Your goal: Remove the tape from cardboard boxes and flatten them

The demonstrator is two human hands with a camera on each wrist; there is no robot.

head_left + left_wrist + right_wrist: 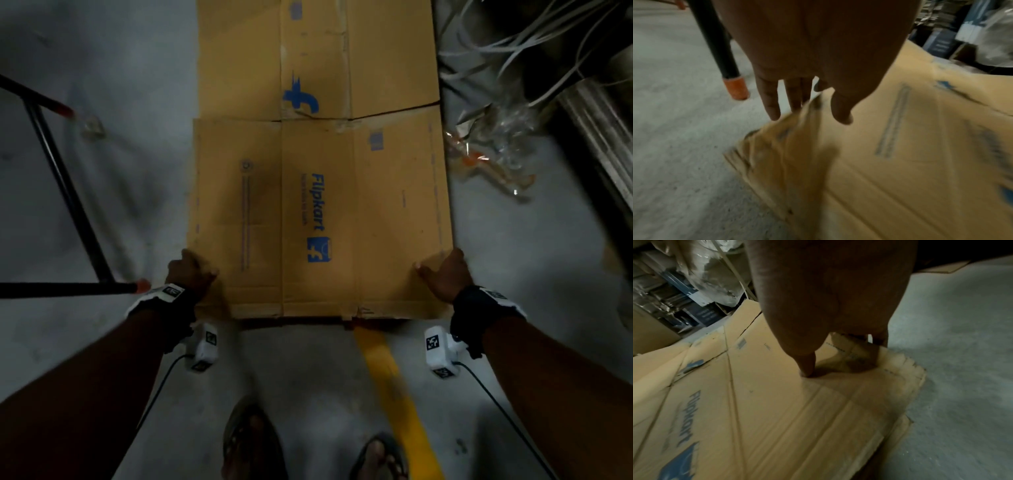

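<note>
A flattened brown cardboard box (318, 205) with blue Flipkart print lies on the grey floor in front of me. My left hand (191, 270) holds its left edge near the close corner. In the left wrist view the left hand (807, 113) has its thumb on top and its fingers (772, 105) down the outside of the raised edge of the box (900, 162). My right hand (445, 270) holds the right edge. In the right wrist view the right hand (842, 356) presses its thumb on the cardboard (777, 402), fingers wrapped round the edge. I see no tape clearly.
A second flat cardboard sheet (315, 58) lies just beyond the first. A black metal frame (61, 185) with orange end caps (736, 88) stands at left. Crumpled clear plastic (496, 154) and white straps (513, 44) lie at right. A yellow floor line (387, 370) runs by my sandalled feet (253, 442).
</note>
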